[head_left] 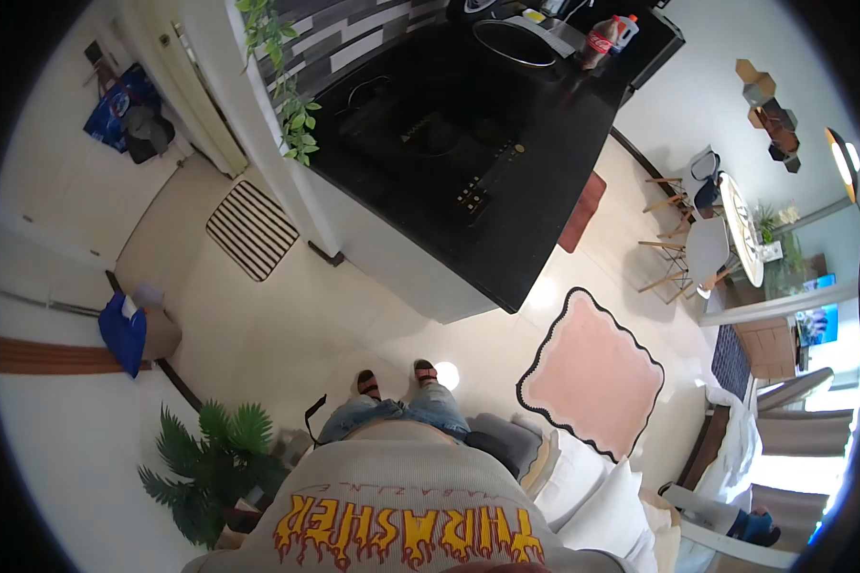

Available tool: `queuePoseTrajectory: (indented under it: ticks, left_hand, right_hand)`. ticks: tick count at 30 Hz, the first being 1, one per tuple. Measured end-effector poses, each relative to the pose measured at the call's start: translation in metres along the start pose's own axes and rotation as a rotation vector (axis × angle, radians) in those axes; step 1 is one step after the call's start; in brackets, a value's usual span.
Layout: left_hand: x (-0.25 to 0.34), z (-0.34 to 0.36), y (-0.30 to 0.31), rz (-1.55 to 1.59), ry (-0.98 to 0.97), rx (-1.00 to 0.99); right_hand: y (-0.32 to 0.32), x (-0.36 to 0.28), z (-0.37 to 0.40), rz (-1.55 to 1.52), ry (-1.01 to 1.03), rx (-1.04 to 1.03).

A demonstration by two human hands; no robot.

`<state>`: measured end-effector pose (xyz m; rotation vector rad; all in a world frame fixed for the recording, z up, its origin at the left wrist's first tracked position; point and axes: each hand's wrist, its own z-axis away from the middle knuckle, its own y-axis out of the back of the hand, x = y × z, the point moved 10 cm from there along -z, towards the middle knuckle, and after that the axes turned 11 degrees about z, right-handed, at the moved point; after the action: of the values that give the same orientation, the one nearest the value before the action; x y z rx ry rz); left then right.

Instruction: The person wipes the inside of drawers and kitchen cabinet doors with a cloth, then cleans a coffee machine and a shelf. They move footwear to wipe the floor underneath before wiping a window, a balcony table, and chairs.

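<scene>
Neither of my hands shows in the head view. My torso in a grey shirt [411, 477] with yellow and red lettering fills the bottom middle. Below it are my jeans [430, 409] and my sandalled feet on the pale tiled floor [392, 334]. Ahead stands a black kitchen counter [382, 172] with a built-in cooktop [440, 134]. At its far end are a round pan or sink basin [514, 44], whose kind I cannot make out, a cola bottle [598, 44] and a white jug [626, 32].
A pink mat [592, 372] lies on the floor to the right, and a striped mat [251, 230] to the left. White pillows [583, 487] are close on my right, a leafy plant [215, 458] on my left. Chairs [705, 250] and a round table [739, 229] stand further right.
</scene>
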<state>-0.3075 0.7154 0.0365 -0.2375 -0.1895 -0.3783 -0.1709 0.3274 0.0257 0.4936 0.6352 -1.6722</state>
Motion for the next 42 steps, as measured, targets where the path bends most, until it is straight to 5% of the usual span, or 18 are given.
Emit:
queuePoseTrajectory:
  ticks: [10, 16, 19, 20, 27, 30, 33, 35, 37, 39, 41, 42]
  left_hand:
    - [0.046, 0.015, 0.022, -0.179, 0.058, -0.105]
    - [0.097, 0.023, 0.021, -0.329, 0.123, -0.157]
    - [0.135, 0.029, 0.009, -0.425, 0.177, -0.189]
    - [0.153, 0.031, 0.003, -0.464, 0.191, -0.199]
    - [0.342, 0.005, -0.110, -0.704, 0.138, -0.187]
    - [0.441, -0.003, -0.213, -0.666, -0.114, -0.334]
    - [0.500, -0.044, -0.269, -0.989, -0.221, -0.357]
    - [0.532, -0.049, -0.305, -1.010, -0.176, -0.366]
    - [0.564, -0.058, -0.341, -1.023, -0.142, -0.384]
    - [0.580, -0.070, -0.362, -1.219, -0.007, -0.443]
    - [0.596, -0.143, -0.352, -1.217, -0.072, -0.514]
    - [0.626, -0.189, -0.352, -1.335, -0.435, -0.600]
  right_hand:
    - [-0.040, 0.026, 0.012, -0.111, 0.058, 0.089]
    - [-0.187, 0.196, -0.040, -0.395, 0.288, 0.281]
    - [-0.055, -0.023, 0.122, -0.462, 0.058, 0.078]
    - [-0.053, -0.012, 0.123, -0.367, -0.078, -0.035]
    - [-0.008, 0.101, 0.176, -0.305, 0.072, 0.209]
    - [-0.007, 0.166, 0.200, -0.108, 0.105, 0.197]
    - [-0.028, 0.212, 0.215, 0.371, 0.242, 0.171]
    - [-0.035, 0.232, 0.227, 0.421, 0.309, 0.259]
    - [-0.019, 0.240, 0.248, 0.204, 0.318, 0.399]
    - [-0.002, 0.300, 0.241, -0.419, -0.092, 0.402]
    - [0.040, 0.299, 0.258, -0.453, 0.115, 0.406]
    - [0.088, 0.265, 0.319, -0.523, -0.132, 0.361]
